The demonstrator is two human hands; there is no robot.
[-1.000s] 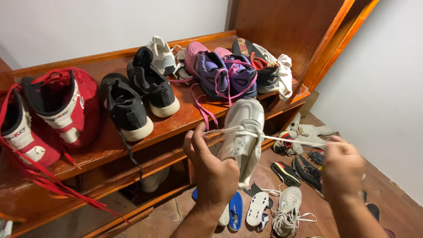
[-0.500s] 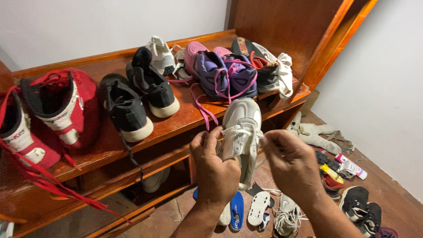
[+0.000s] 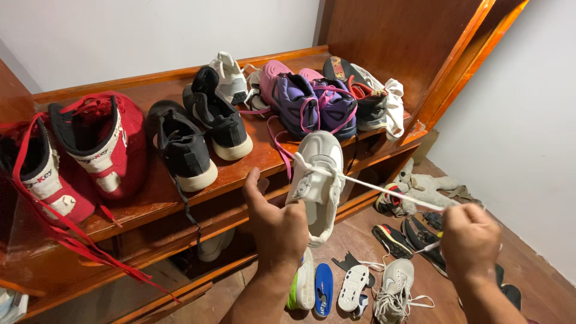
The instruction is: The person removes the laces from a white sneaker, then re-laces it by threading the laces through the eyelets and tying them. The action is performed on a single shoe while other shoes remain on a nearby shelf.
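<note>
Two hands (image 3: 282, 225) (image 3: 471, 240), one white sneaker (image 3: 318, 180), perhaps one lace (image 3: 390, 193)

Left hand (image 3: 277, 223) raised at centre, fingers curled in a grip, thumb up. Right hand (image 3: 471, 239) out right, fisted, knuckles up.

A: Can you see the fingers of the right hand (image 3: 470, 241)?
B: No, only its back; the lace end (image 3: 429, 246) disappears under it.
A: And the far-left red shoe (image 3: 33, 174)?
B: The picture's edge cuts it. The left hand (image 3: 277, 221) hides part of the white sneaker (image 3: 318, 180).
</note>
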